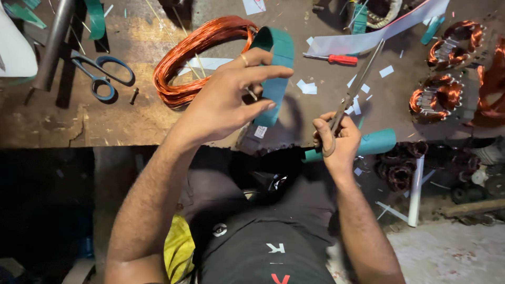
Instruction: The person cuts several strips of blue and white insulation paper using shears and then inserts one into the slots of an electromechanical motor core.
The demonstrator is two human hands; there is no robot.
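Head view: left hand pinches green strip; right hand grips scissors.

I count two pairs of scissors, one red-handled screwdriver right of the single loose copper coil, and three wound stators farther right.

Bare bench between blue-handled scissors and copper coil (scraps elsewhere) gives passage.

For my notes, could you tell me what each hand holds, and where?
Left hand pinches a green strip near its lower end; right hand grips scissors by the handles.
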